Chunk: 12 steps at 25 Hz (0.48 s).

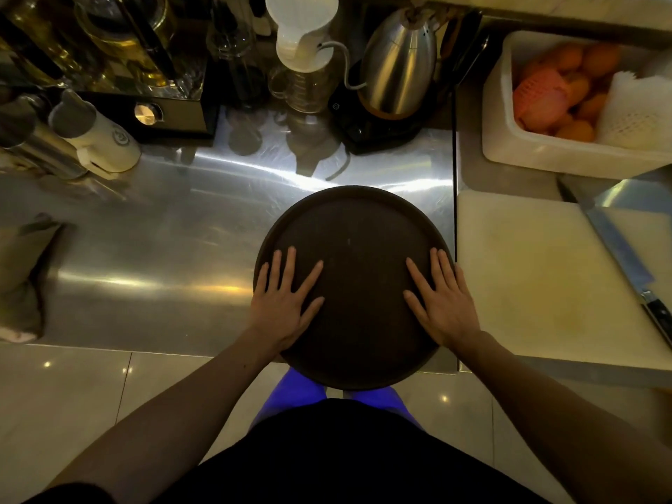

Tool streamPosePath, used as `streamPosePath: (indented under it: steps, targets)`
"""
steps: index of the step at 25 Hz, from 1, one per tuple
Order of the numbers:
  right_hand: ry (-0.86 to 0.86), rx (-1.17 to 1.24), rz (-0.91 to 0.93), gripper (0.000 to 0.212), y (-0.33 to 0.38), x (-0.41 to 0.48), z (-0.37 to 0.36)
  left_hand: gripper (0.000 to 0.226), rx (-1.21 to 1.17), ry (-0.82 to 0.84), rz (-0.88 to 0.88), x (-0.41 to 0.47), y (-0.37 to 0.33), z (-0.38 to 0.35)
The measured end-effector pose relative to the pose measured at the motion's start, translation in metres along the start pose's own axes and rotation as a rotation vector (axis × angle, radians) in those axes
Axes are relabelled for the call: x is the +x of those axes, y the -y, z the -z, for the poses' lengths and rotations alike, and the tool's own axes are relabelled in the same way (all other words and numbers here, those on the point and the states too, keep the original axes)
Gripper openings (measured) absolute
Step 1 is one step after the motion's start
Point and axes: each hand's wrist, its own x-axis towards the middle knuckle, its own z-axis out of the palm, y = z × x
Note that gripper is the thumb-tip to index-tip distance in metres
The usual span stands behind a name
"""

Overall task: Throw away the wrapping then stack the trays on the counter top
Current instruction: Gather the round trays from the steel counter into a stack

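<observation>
A round dark brown tray point(358, 227) lies on the steel counter top point(163, 249), its near rim hanging over the counter's front edge. My left hand point(285, 303) rests flat on the tray's left part, fingers spread. On the tray's right part lies my right hand point(442, 300), flat too, with fingers apart. Neither hand grips anything. I cannot tell whether more trays lie under this one. No wrapping is in view.
A white cutting board point(538, 278) with a knife point(625, 263) lies right of the tray. Behind it stands a white tub of oranges point(509, 147). A kettle point(398, 63), glassware, a white dripper point(302, 34) and bottles point(98, 136) line the back. A cloth point(22, 278) sits at far left.
</observation>
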Motion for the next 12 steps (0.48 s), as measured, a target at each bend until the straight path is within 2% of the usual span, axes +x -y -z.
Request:
streamPosePath:
  steps: [12]
  targets:
    - [-0.116,0.085,-0.033,0.058,0.0025,-0.0013,-0.0045,0.069,0.009,-0.004,0.027,0.0018,-0.0028,-0.0051]
